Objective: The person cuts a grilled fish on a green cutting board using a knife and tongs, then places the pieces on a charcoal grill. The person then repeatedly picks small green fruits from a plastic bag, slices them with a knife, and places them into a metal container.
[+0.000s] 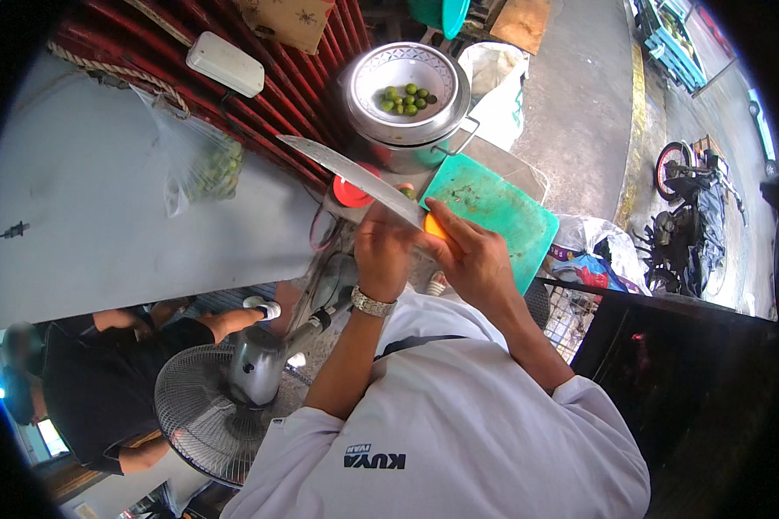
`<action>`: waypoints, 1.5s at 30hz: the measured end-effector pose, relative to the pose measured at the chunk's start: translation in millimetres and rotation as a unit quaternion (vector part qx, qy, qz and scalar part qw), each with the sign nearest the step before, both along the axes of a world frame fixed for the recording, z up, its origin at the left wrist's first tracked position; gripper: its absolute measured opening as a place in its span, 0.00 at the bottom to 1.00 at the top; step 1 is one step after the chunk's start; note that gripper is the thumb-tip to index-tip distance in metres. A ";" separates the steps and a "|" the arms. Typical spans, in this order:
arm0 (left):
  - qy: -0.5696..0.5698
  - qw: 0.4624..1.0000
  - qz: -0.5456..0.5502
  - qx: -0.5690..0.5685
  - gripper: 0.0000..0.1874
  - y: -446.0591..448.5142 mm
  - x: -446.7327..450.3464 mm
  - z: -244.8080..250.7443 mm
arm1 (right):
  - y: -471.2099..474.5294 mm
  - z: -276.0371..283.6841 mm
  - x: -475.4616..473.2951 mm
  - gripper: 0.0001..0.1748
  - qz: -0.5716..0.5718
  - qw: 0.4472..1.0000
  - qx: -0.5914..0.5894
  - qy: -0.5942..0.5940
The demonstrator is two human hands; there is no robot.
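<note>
My right hand (477, 253) is closed around the yellow-orange handle (435, 227) of a large knife. The long metal blade (354, 174) points up and to the left, over a red round lid (356, 188). My left hand (383, 250), with a metal-band watch on its wrist, is blurred and partly behind the blade. At its fingertips, just past the blade, shows a small green citrus fruit (408, 193). A stained green cutting board (487, 207) lies beyond and to the right of my hands.
A white patterned bowl (370, 107) with several green citrus fruits sits on a metal pot (399, 156). A plastic bag of green produce (214, 170) hangs at left. A pedestal fan (227, 396) and a person in dark clothes (117, 383) are at lower left; a motorcycle (688, 217) stands right.
</note>
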State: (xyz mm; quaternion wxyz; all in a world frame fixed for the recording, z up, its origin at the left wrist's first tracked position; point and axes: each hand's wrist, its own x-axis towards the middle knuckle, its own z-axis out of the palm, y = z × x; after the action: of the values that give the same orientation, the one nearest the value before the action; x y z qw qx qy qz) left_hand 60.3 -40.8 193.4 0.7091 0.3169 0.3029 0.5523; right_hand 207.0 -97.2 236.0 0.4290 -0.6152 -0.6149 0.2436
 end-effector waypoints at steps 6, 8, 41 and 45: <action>0.056 0.998 -0.019 -0.003 0.17 6.1 2.6 2.3 | -8.4 -7.3 10.2 0.32 -0.013 1.000 -0.017 0.020; 0.097 0.994 -0.035 0.023 0.18 0.1 12.1 -14.9 | 1.3 -5.1 9.8 0.32 -0.017 0.999 -0.034 0.021; 0.103 0.945 -0.114 -0.289 0.09 4.0 135.2 -102.4 | -107.7 -12.2 92.7 0.24 -0.309 0.938 -0.098 0.125; 0.136 0.939 -0.290 -0.127 0.13 -34.7 178.0 -134.4 | -118.0 -20.8 96.5 0.27 -0.311 0.941 -0.072 0.112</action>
State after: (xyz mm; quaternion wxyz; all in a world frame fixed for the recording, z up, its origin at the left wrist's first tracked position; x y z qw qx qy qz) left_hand 238.3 -75.5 59.0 0.8252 0.3699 0.3589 0.2311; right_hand 303.5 -215.2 215.2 0.5042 -0.7737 -0.3221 0.2085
